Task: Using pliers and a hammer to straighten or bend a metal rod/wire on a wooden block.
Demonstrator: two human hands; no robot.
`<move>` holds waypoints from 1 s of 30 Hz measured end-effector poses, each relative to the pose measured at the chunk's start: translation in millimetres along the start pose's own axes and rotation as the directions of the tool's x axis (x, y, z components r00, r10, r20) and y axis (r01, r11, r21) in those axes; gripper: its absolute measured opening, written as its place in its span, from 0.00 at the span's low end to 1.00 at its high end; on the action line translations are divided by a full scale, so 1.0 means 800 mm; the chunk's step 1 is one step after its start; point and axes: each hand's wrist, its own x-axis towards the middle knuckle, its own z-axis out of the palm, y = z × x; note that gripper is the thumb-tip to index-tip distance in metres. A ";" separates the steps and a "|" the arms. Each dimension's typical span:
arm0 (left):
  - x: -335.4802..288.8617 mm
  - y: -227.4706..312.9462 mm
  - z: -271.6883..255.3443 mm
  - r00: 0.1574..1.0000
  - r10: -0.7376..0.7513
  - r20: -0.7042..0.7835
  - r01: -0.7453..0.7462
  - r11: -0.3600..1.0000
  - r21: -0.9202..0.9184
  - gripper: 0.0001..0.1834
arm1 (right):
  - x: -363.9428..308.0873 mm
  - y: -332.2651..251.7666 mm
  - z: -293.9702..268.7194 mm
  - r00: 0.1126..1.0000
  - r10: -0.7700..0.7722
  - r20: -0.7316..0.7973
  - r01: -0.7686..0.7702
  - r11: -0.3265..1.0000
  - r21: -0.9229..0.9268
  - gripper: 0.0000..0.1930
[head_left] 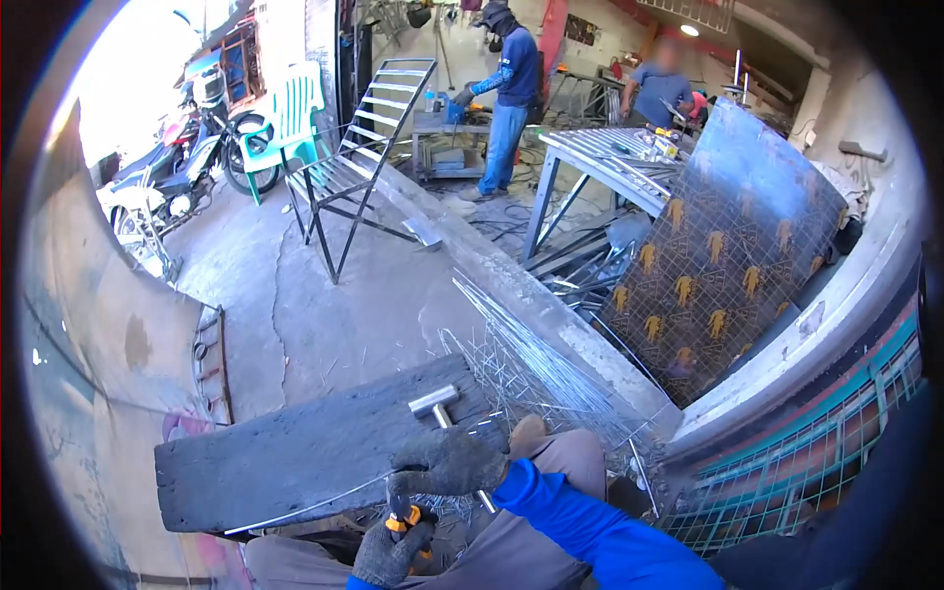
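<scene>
A thin metal rod (354, 491) slants across the lower centre of the frame, along the near edge of a dark wooden plank (275, 442). Its upper end meets the gloved right hand (447, 462), whose fingers look bunched; whether they pinch it, I cannot tell. Just below, the gloved left hand (386, 554) has its fingers wrapped around orange-handled pliers (423, 515); their jaws are unclear. With the hands this close, a slip of the tool could nip the right fingers, and a loose hold could let the rod spring. The metal hammer (433, 400) at centre, lying by the right hand, could be knocked. Beyond lie loose rods (536, 344).
</scene>
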 end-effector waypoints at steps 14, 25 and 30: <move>0.004 -0.009 0.033 0.991 -0.053 -0.120 0.021 0.968 -0.252 0.11 | 0.002 0.004 -0.004 0.997 0.012 0.075 -0.006 0.997 -0.075 0.32; 0.002 -0.006 0.036 0.995 -0.072 -0.073 0.051 0.964 -0.260 0.12 | 0.001 -0.001 -0.011 0.997 -0.079 0.005 0.079 0.996 0.028 0.31; 0.002 -0.012 0.029 0.998 -0.055 -0.008 0.051 0.960 -0.274 0.11 | 0.003 -0.021 -0.028 0.994 0.016 0.112 -0.012 0.999 -0.039 0.32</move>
